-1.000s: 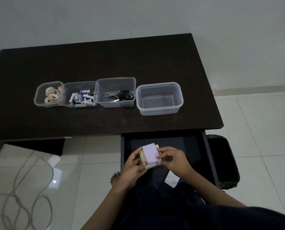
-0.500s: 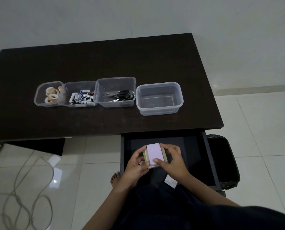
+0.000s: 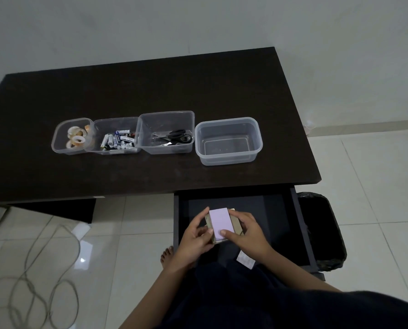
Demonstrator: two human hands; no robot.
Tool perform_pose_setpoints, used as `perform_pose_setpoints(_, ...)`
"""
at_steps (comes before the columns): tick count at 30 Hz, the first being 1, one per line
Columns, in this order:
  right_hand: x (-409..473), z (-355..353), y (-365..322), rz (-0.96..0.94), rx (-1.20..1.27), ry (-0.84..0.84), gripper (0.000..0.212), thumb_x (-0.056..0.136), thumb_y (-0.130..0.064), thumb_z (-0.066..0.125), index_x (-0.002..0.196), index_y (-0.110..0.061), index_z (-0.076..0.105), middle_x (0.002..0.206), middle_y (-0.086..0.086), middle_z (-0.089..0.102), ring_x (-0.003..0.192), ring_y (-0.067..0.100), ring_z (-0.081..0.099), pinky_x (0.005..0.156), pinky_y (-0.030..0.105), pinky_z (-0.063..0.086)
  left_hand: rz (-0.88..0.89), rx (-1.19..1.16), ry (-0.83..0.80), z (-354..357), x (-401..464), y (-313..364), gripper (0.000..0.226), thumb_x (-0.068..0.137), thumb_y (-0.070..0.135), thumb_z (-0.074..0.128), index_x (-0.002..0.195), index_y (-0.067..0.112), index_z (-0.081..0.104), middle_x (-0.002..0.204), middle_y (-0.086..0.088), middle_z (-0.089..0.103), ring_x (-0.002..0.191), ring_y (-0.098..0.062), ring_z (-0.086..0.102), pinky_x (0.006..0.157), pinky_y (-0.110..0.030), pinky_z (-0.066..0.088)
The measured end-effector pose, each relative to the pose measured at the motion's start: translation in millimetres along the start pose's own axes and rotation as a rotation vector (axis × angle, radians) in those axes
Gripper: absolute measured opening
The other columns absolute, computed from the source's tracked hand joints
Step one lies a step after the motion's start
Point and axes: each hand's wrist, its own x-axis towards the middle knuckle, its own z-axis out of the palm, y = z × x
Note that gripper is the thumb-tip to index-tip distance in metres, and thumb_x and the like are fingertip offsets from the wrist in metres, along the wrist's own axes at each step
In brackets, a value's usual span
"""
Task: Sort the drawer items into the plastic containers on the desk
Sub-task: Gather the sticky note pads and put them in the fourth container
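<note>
Over the open dark drawer [image 3: 276,210] I hold a stack of note pads [image 3: 220,223], lilac on top and tan beneath. My left hand [image 3: 194,238] grips its left side and my right hand [image 3: 248,233] its right side, thumb on the lilac top. On the dark desk [image 3: 150,79] stands a row of clear plastic containers: one with tape rolls [image 3: 72,136], one with batteries [image 3: 116,138], one with scissors [image 3: 167,132], and an empty one [image 3: 229,141] at the right. A small white paper slip [image 3: 245,260] lies in the drawer near my right wrist.
A black bin with a bag [image 3: 321,231] stands right of the drawer. A loose cord [image 3: 32,281] coils on the white tiled floor at the left. My bare foot [image 3: 167,254] shows below the desk edge.
Both hands have squared the pad stack and lifted it slightly farther into the drawer area. The lilac pad now sits straight on the tan one.
</note>
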Motion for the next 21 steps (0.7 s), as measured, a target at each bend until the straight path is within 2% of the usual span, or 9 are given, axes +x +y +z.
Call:
perform_pose_setpoints(2, 1, 0, 1, 0.005, -0.005, 0.000, 0.058, 0.071, -0.023, 0.081, 0.123, -0.029, 0.055, 0.120, -0.002, 0.048, 0.113, 0.008, 0.051, 0.085, 0.007, 0.037, 0.011, 0.011, 0.010, 1, -1, 1, 0.051, 0.093, 0.012, 0.055, 0.131, 0.042, 0.040, 0.109, -0.007, 0.063, 0.099, -0.019, 0.064, 0.068, -0.019, 0.054)
perform_pose_setpoints(5, 1, 0, 1, 0.007, -0.018, -0.005, 0.058, 0.072, -0.024, 0.080, 0.124, -0.029, 0.054, 0.120, -0.002, 0.048, 0.112, 0.009, 0.050, 0.085, 0.008, 0.037, 0.019, 0.037, 0.012, 2, 0, 1, 0.055, 0.090, 0.014, 0.061, 0.132, 0.042, 0.040, 0.117, -0.009, 0.062, 0.106, -0.021, 0.062, 0.069, -0.019, 0.054)
perform_pose_setpoints(8, 1, 0, 2, 0.011, -0.013, -0.021, 0.057, 0.072, -0.025, 0.080, 0.123, -0.032, 0.054, 0.120, -0.003, 0.047, 0.111, 0.007, 0.049, 0.085, 0.008, 0.037, 0.012, 0.048, 0.010, 2, 2, 0, 0.055, 0.087, 0.010, 0.064, 0.128, 0.041, 0.045, 0.120, -0.011, 0.060, 0.108, -0.023, 0.062, 0.068, -0.019, 0.054)
perform_pose_setpoints(11, 0, 0, 3, 0.014, 0.001, -0.048, 0.055, 0.073, -0.025, 0.079, 0.121, -0.034, 0.054, 0.119, -0.005, 0.048, 0.111, 0.005, 0.050, 0.086, 0.009, 0.039, 0.018, 0.082, 0.014, 2, 3, -2, 0.046, 0.087, 0.008, 0.063, 0.119, 0.040, 0.051, 0.116, -0.014, 0.059, 0.100, -0.022, 0.063, 0.065, -0.020, 0.053)
perform_pose_setpoints(13, 2, -2, 4, 0.032, 0.044, -0.050, 0.052, 0.076, -0.025, 0.077, 0.123, -0.031, 0.055, 0.120, -0.004, 0.052, 0.111, 0.007, 0.053, 0.090, 0.016, 0.044, 0.006, 0.081, 0.033, 2, 4, -3, 0.044, 0.088, 0.006, 0.061, 0.118, 0.037, 0.052, 0.111, -0.012, 0.060, 0.094, -0.021, 0.064, 0.063, -0.020, 0.053)
perform_pose_setpoints(15, 5, -5, 7, 0.080, 0.126, -0.017, 0.049, 0.080, -0.023, 0.073, 0.125, -0.027, 0.055, 0.119, -0.001, 0.058, 0.108, 0.011, 0.058, 0.089, 0.023, 0.049, -0.008, 0.068, 0.057, 1, 5, -4, 0.045, 0.088, 0.002, 0.060, 0.117, 0.035, 0.052, 0.105, -0.009, 0.061, 0.089, -0.018, 0.063, 0.060, -0.020, 0.053)
perform_pose_setpoints(17, 9, -11, 13, 0.139, 0.142, 0.038, 0.046, 0.083, -0.020, 0.070, 0.127, -0.023, 0.055, 0.112, 0.003, 0.060, 0.105, 0.015, 0.060, 0.085, 0.023, 0.047, -0.010, 0.081, 0.078, -1, 4, -7, 0.045, 0.088, 0.002, 0.059, 0.116, 0.036, 0.052, 0.100, -0.005, 0.060, 0.086, -0.015, 0.061, 0.060, -0.022, 0.053)
perform_pose_setpoints(19, 12, -19, 27, 0.193, 0.046, 0.062, 0.049, 0.083, -0.019, 0.070, 0.129, -0.019, 0.053, 0.106, 0.005, 0.058, 0.102, 0.020, 0.061, 0.085, 0.025, 0.045, -0.012, 0.089, 0.098, -4, 3, -10, 0.045, 0.088, 0.003, 0.059, 0.118, 0.035, 0.052, 0.093, -0.001, 0.058, 0.083, -0.013, 0.059, 0.062, -0.023, 0.052)
perform_pose_setpoints(21, 14, -26, 44, 0.245, -0.152, -0.012, 0.056, 0.080, -0.020, 0.073, 0.131, -0.015, 0.050, 0.107, 0.005, 0.056, 0.106, 0.023, 0.059, 0.087, 0.026, 0.044, -0.019, 0.083, 0.113, -6, 1, -11, 0.045, 0.088, 0.002, 0.059, 0.121, 0.032, 0.052, 0.089, -0.001, 0.057, 0.080, -0.012, 0.058, 0.061, -0.022, 0.053)
